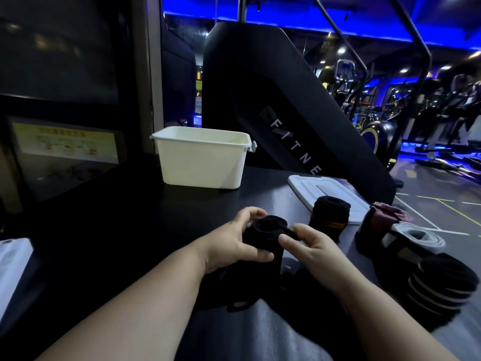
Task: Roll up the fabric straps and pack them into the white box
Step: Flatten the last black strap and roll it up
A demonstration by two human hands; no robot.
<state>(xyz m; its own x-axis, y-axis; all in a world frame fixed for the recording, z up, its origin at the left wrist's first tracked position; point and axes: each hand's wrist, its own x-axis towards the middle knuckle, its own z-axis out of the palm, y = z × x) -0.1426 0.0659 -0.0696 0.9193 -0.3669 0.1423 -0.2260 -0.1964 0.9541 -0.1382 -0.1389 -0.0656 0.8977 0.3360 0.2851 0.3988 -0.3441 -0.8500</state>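
A black fabric strap (263, 234) is partly wound into a roll above the dark table, its loose tail hanging down toward me. My left hand (234, 242) grips the roll from the left side. My right hand (309, 247) pinches the strap's outer layer at the roll's right. The white box (203, 162) stands open at the back of the table, beyond both hands. A rolled black strap with a yellow band (329, 217) stands upright to the right of my hands.
The white lid (312, 187) lies flat right of the box. At the right edge sit a maroon strap (387, 214), a white and grey coiled strap (413, 237) and a black striped roll (442, 285). A black fitness machine (273, 95) rises behind the table.
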